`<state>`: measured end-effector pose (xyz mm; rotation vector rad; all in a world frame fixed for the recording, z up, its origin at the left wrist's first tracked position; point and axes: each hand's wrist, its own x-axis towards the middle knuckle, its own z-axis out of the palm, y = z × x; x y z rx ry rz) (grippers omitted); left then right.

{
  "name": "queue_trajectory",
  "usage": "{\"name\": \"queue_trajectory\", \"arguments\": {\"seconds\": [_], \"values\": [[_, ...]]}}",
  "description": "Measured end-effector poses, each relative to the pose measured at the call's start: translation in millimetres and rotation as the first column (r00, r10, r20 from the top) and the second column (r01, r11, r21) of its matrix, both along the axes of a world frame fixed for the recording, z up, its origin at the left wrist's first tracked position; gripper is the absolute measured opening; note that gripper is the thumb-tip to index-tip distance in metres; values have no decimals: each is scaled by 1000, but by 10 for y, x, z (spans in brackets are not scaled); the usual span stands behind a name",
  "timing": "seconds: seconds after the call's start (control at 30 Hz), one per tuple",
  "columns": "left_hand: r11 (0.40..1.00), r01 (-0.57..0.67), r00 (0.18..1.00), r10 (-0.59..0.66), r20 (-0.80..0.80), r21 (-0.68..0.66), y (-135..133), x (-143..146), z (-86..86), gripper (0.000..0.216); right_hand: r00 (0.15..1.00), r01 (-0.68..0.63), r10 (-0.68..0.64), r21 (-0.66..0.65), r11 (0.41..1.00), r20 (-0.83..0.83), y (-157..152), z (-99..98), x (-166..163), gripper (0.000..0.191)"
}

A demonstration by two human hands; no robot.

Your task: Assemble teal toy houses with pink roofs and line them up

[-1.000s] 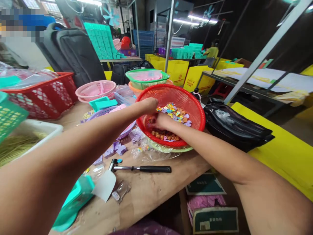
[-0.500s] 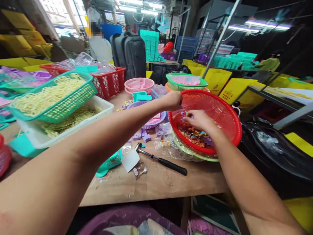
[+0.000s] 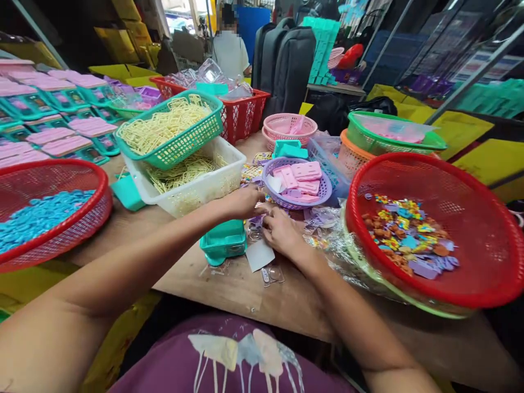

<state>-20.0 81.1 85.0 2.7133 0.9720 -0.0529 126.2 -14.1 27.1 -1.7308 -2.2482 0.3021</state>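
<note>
My left hand [image 3: 246, 202] and my right hand [image 3: 282, 228] meet over the middle of the table, fingertips close together. Both have bent, pinching fingers; whatever they hold is too small or hidden. Beneath and around them lie small purple pieces [image 3: 323, 217]. A teal plastic case [image 3: 224, 240] sits just below my left hand. Beside my right hand are a white paper square [image 3: 260, 255] and a clear plastic piece [image 3: 273, 274]. Behind the hands, a purple basket [image 3: 268, 188] holds pink parts [image 3: 307, 171].
A red basket [image 3: 501, 229] of small coloured pieces stands right, another red basket [image 3: 100, 204] with blue pieces left. A teal basket [image 3: 192, 139] of yellow strips rests tilted on a white bin [image 3: 229, 170]. Pink-and-teal units [image 3: 61, 103] fill the far left. A person [image 3: 231, 52] is behind.
My right hand has left the red basket, and my left hand has come back from its rim; they now meet mid-table. The view has swung left. The hammer no longer shows.
</note>
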Motion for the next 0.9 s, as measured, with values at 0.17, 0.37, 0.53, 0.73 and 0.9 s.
{"name": "queue_trajectory", "arguments": {"seconds": [0.17,0.37,0.53,0.73,0.9], "values": [[959,263,960,-271,69,105,-565,-780,80,42,938,73,-23,130,989,-347,-41,62,127,10],[958,268,958,-254,-130,104,-712,-1385,-243,10,319,-95,-285,-330,939,-904,-279,106,-89,30],[988,129,992,-129,4,-83,-582,-1435,-184,20,283,-159,-334,-387,908,-899,-460,126,-457,22],[839,-143,941,280,191,-526,-692,-1428,-157,37,620,60,-123,-110,992,-775,-529,168,-840,12],[804,-134,900,343,267,-580,-745,-1427,-268,35,846,116,-19,149,982,-534,-505,74,-1043,11]]}}
